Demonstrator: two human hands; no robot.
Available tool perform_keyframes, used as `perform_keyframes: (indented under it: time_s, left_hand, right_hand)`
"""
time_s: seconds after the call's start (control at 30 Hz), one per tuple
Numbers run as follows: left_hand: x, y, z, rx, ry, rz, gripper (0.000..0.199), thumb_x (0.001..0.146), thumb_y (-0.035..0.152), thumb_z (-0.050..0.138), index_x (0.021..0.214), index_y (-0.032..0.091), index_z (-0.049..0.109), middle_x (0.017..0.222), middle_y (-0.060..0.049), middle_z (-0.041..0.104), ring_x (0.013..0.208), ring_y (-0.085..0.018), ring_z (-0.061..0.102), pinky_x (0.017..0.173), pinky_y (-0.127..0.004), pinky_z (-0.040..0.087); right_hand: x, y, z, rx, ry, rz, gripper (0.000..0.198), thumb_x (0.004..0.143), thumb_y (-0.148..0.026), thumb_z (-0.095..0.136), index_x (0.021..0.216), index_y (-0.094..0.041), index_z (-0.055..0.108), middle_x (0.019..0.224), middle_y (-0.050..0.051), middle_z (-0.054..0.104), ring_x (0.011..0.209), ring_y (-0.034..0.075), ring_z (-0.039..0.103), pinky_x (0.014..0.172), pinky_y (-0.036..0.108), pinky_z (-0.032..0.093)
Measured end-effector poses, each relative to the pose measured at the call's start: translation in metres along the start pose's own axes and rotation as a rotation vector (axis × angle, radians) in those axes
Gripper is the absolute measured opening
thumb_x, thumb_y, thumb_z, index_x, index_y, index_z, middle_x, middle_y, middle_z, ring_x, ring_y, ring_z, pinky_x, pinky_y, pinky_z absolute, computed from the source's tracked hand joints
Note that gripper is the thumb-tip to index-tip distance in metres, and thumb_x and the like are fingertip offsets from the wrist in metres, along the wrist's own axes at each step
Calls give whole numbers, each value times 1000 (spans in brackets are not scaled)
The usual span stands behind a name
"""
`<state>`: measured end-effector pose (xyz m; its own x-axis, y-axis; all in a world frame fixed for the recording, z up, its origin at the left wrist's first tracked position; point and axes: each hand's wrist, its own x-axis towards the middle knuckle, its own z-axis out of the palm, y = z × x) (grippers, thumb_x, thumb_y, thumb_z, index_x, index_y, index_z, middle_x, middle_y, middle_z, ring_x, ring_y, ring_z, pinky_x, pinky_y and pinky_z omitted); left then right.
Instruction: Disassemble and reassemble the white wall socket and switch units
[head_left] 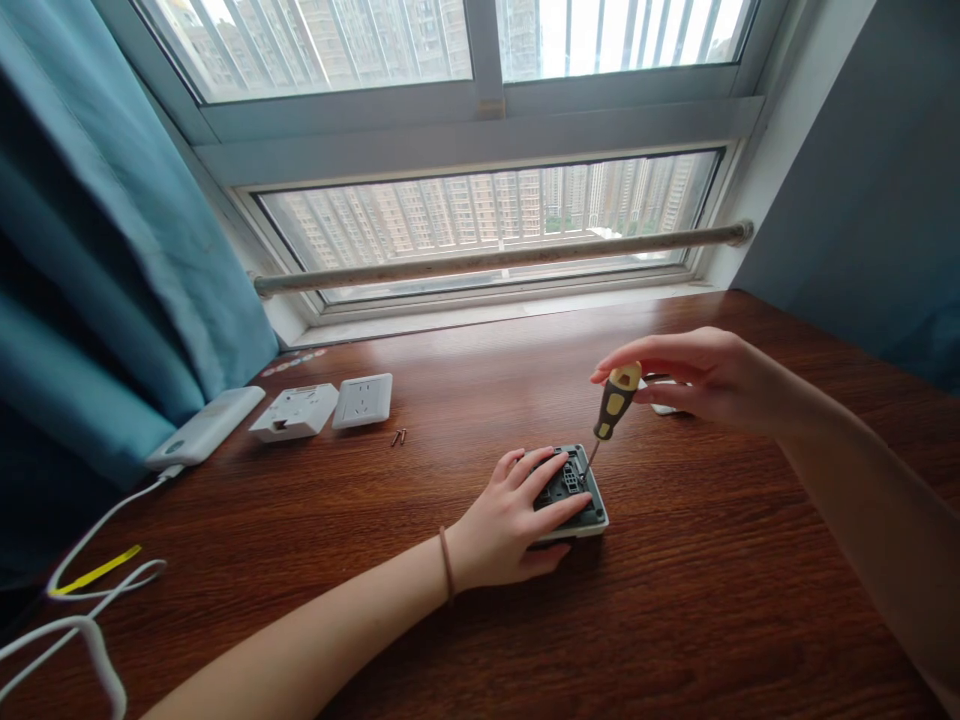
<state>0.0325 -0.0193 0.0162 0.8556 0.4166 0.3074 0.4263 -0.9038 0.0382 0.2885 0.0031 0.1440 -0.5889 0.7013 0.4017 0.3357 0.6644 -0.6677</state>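
A square panel (598,514) with a dark grey, moulded inside and a white rim lies on the table; it looks like the back of a wall socket. My left hand (517,510) holds it down, fingers spread across its top and thumb by its near edge. In my right hand (686,375) is a screwdriver (615,402) with a black and yellow handle, gripped near its top by the fingers. The shaft leans slightly, and its tip meets the panel between my left fingers. Whether a screw sits under the tip is too small to tell.
To the left lie a white socket faceplate (363,401), a white box-shaped part (294,412), a few small screws (399,437) and a white power strip (206,428) with its cable (97,520). A white object (664,408) is partly hidden behind my right hand. Blue curtain (142,230) and window bound the table.
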Motion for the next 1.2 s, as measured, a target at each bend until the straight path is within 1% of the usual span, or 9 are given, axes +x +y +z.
perform_keyframes:
  time_s: [0.1, 0.27, 0.33, 0.43, 0.53, 0.77, 0.93, 1.0, 1.2]
  left_hand:
    - [0, 0, 0, 1, -7, -1, 50, 81, 41, 46, 129, 29, 41, 140, -15, 32, 129, -33, 25, 100, -53, 20]
    - [0, 0, 0, -4, -7, 0, 50, 82, 41, 46, 129, 29, 41, 139, -15, 33, 129, -33, 25, 100, -53, 20]
    - [0, 0, 0, -7, -3, 1, 50, 81, 41, 47, 129, 29, 41, 139, -14, 33, 129, -33, 26, 100, -53, 20]
    - [0, 0, 0, -9, -1, 1, 50, 81, 41, 48, 129, 29, 42, 140, -14, 33, 128, -33, 27, 100, -53, 21]
    - [0, 0, 0, -8, 0, 1, 50, 81, 41, 48, 129, 29, 42, 139, -14, 33, 128, -34, 27, 99, -54, 21]
    - [-1, 0, 0, -7, 9, -1, 50, 81, 41, 48, 129, 29, 42, 139, -14, 34, 128, -33, 27, 100, -53, 20]
    - [-1, 0, 1, -7, 13, 2, 50, 80, 41, 49, 128, 29, 42, 139, -13, 35, 127, -34, 28, 100, -53, 21]
    - [-1, 0, 1, -5, 15, 5, 51, 80, 41, 50, 128, 29, 42, 139, -13, 34, 127, -34, 29, 99, -53, 22]
    - [-1, 0, 0, -9, 12, 1, 51, 79, 40, 50, 128, 29, 42, 140, -13, 34, 127, -34, 28, 100, -53, 21]
  right_hand:
    - [3, 2, 7, -62, 77, -18, 30, 82, -24, 55, 111, -26, 58, 103, 4, 63, 93, 18, 60, 79, 31, 51]
    - [7, 10, 23, -191, 346, 17, 25, 67, -32, 71, 90, -21, 67, 83, 4, 61, 74, 16, 59, 68, 31, 52]
    - [6, 11, 21, -59, 294, 12, 26, 70, -30, 70, 94, -23, 66, 85, 3, 62, 77, 16, 61, 72, 31, 52]
    - [2, 7, 13, 202, 45, -33, 35, 77, -22, 62, 112, -26, 57, 101, 4, 64, 93, 18, 61, 80, 33, 52]
    - [1, 1, 10, 200, -52, -73, 36, 84, -17, 51, 119, -25, 51, 113, 6, 60, 106, 19, 55, 89, 36, 48]
    - [7, 8, 24, -91, 292, -41, 21, 69, -24, 70, 89, -21, 66, 92, 4, 59, 84, 17, 58, 74, 31, 52]
    - [3, 8, 18, 241, 100, -5, 35, 79, -23, 60, 113, -25, 55, 102, 4, 62, 94, 16, 60, 83, 33, 52]
    - [3, 5, 17, 232, 68, 0, 34, 82, -23, 54, 116, -25, 52, 107, 5, 61, 101, 18, 58, 87, 34, 50]
    - [8, 11, 27, -99, 336, 44, 31, 67, -30, 72, 95, -22, 61, 92, 4, 62, 85, 19, 59, 73, 33, 52]
